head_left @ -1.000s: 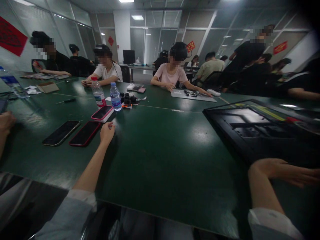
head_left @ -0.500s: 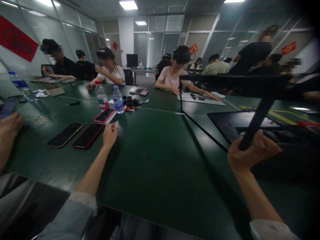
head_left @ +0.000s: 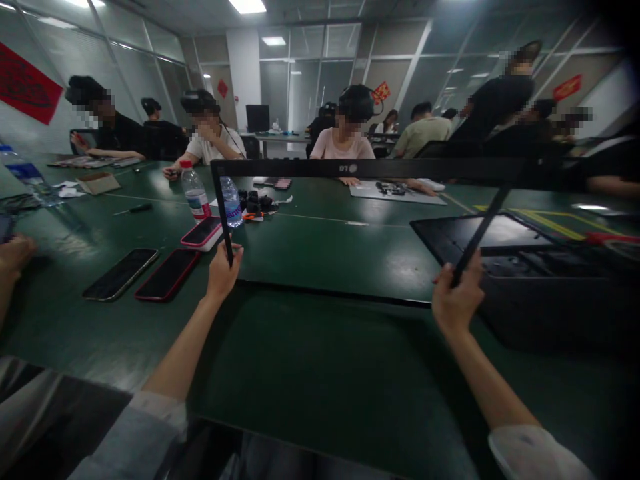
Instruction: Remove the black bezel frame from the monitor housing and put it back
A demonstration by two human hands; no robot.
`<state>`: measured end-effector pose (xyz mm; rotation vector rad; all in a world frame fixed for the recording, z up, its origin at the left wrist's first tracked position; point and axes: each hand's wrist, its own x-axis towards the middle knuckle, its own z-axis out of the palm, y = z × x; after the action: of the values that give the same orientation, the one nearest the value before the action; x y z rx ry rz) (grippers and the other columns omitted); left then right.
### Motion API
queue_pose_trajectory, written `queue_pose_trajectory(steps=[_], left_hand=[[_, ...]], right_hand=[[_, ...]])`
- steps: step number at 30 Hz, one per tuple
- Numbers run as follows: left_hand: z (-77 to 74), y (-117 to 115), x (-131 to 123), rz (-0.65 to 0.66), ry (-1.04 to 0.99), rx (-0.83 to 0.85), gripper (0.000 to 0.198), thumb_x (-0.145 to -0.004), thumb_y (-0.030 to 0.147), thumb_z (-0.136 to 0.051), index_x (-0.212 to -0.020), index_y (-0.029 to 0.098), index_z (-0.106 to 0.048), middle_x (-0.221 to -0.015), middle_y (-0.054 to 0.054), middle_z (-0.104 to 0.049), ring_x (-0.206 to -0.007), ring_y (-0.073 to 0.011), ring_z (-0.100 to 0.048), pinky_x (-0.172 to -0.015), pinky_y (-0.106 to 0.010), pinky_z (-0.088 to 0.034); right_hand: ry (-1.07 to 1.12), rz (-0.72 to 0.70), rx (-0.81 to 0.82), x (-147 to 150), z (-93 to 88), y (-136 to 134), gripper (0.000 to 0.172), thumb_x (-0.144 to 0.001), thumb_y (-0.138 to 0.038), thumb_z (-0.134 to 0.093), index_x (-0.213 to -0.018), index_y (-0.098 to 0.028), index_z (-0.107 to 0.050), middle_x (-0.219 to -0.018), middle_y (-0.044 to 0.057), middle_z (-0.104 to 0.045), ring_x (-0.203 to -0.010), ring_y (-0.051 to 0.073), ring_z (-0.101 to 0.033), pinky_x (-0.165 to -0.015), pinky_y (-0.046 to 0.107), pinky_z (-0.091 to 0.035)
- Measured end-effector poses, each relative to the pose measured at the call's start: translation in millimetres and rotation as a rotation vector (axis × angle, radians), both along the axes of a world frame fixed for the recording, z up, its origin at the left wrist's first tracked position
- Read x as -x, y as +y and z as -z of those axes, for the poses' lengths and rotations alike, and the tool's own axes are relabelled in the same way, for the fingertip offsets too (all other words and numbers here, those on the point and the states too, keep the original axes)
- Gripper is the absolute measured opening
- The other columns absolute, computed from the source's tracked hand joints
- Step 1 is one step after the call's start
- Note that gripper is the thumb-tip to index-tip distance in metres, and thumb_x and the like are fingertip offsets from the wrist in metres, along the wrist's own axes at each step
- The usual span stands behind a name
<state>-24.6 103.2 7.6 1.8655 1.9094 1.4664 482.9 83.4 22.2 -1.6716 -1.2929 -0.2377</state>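
Observation:
I hold a thin black monitor bezel frame (head_left: 350,167) upright over the green table (head_left: 325,360). My left hand (head_left: 223,270) is closed round its left side bar. My right hand (head_left: 455,300) grips its right side bar. The frame's bottom bar rests near the table between my hands. The top bar carries a small logo. To the right lies the opened black monitor body (head_left: 505,247), face up, beside my right hand.
Two phones (head_left: 145,273) lie flat left of my left hand, a pink-cased one (head_left: 203,232) behind them. Two water bottles (head_left: 196,193) stand further back. Another person's hand (head_left: 15,253) rests at the far left. Several people sit across the table.
My right hand lifted the bezel off the monitor and swung it left. My left hand rose from the table and took hold of the frame's left bar.

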Motion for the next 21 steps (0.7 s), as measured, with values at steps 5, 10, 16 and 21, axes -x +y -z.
queue_pose_trajectory(steps=[5, 10, 16, 21], left_hand=[[7.4, 5.2, 5.4, -0.105, 0.116, 0.003, 0.041, -0.102, 0.039, -0.043, -0.132, 0.018, -0.06, -0.127, -0.014, -0.065, -0.122, -0.0269, -0.06, -0.11, -0.041, -0.045], [14.9, 8.1, 15.1, -0.183, 0.214, 0.213, 0.035, -0.096, 0.039, -0.052, -0.118, 0.021, -0.072, -0.136, -0.015, -0.061, -0.131, -0.0356, -0.049, -0.11, -0.051, -0.043], [16.4, 6.0, 15.7, -0.189, 0.243, 0.372, 0.033, -0.095, 0.042, -0.055, -0.114, 0.024, -0.075, -0.146, -0.014, -0.058, -0.139, -0.0402, -0.039, -0.109, -0.063, -0.04], [15.3, 5.0, 15.7, -0.212, 0.236, 0.387, 0.034, -0.094, 0.042, -0.058, -0.119, 0.025, -0.075, -0.147, -0.014, -0.058, -0.139, -0.0419, -0.038, -0.108, -0.066, -0.039]], right_hand=[[-0.07, -0.063, 0.187, -0.5, 17.2, 9.2, 0.073, -0.097, -0.055, -0.04, -0.159, -0.014, -0.038, -0.102, 0.016, -0.072, -0.086, 0.032, -0.07, -0.084, 0.046, -0.053], [-0.052, -0.17, 0.344, -15.4, 44.1, 27.0, 0.072, -0.091, -0.053, -0.049, -0.151, -0.012, -0.049, -0.106, 0.018, -0.073, -0.092, 0.034, -0.071, -0.089, 0.049, -0.054], [0.127, -0.325, 0.41, -35.2, 69.4, 46.0, 0.072, -0.081, -0.039, -0.059, -0.148, -0.012, -0.048, -0.102, 0.013, -0.074, -0.09, 0.028, -0.072, -0.088, 0.047, -0.057], [-0.044, -0.456, 0.311, -32.4, 74.3, 49.6, 0.066, -0.077, -0.027, -0.054, -0.141, -0.013, -0.056, -0.121, 0.016, -0.071, -0.116, 0.03, -0.066, -0.104, 0.05, -0.051]])
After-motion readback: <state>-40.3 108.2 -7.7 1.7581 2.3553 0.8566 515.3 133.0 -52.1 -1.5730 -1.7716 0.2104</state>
